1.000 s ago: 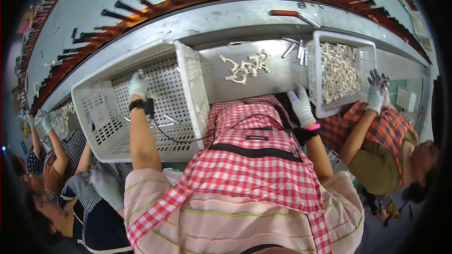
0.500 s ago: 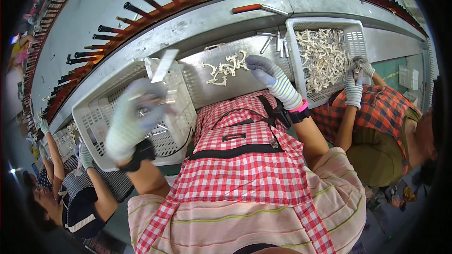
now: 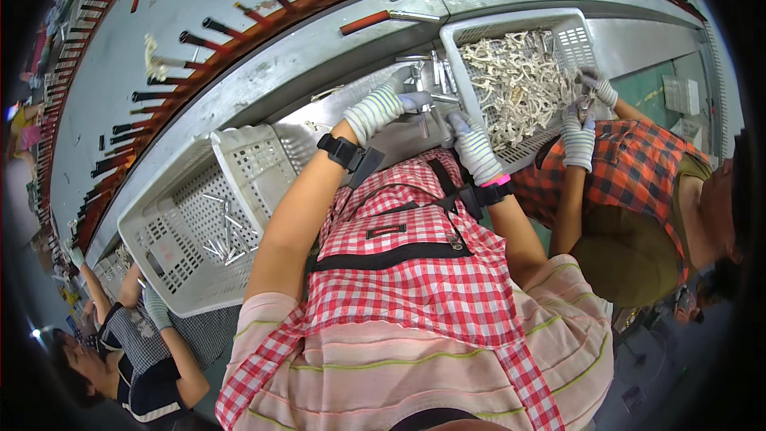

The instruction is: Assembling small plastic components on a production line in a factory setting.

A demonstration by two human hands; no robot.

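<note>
My left hand point(image 3: 389, 104), in a white knit glove with a black wrist strap, reaches over the steel table point(image 3: 319, 124) to a small cluster of metal pins point(image 3: 435, 72). Its fingers are curled at the pins, and the grip is unclear. My right hand point(image 3: 471, 142), also gloved and with a pink cuff, sits just to the right, beside the near corner of a white plastic basket point(image 3: 463, 64) filled with pale tangled pieces point(image 3: 519, 80). What the right fingers hold is hidden.
A second white basket point(image 3: 159, 231) at the left holds a few metal pins. A co-worker's gloved hands point(image 3: 586, 104) work in the right basket. Another person sits at the lower left. A curved orange rail with dark pegs point(image 3: 239, 16) runs behind the table.
My left hand has swung from the left basket across to the pins at the table's middle. My right hand has drawn back from the loose pale pieces toward the right basket's corner.
</note>
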